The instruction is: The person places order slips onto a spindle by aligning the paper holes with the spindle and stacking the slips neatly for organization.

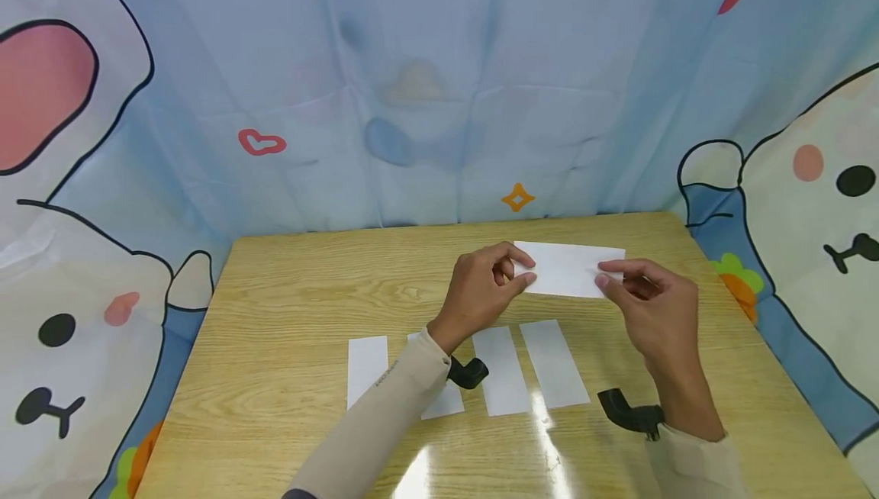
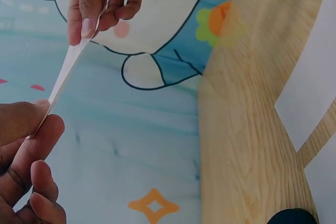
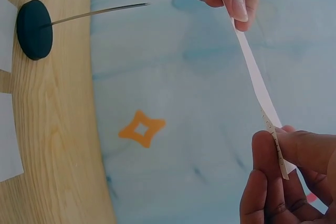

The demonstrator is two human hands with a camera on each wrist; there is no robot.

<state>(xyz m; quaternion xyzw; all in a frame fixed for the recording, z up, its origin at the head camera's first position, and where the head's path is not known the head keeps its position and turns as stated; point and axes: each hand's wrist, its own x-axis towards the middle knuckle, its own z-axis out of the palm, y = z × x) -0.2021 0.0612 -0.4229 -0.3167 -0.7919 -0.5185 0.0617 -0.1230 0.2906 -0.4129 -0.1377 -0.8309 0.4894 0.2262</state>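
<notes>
A white slip of paper [image 1: 566,268] is held up above the table's far right part, stretched between both hands. My left hand [image 1: 484,285] pinches its left end between thumb and fingers. At the other end, my right hand [image 1: 655,304] pinches it the same way. Seen edge-on in the right wrist view, the paper [image 3: 252,72] shows small printed marks along its back near the right fingertips. Below the hands, several white slips [image 1: 504,369] lie side by side on the wooden table [image 1: 288,293]; the left forearm partly covers one.
A paper spike [image 3: 34,30] with a dark round base and a thin upright metal rod stands on the table near the slips. The head view does not show it. Behind the table hangs a blue cartoon curtain [image 1: 426,102].
</notes>
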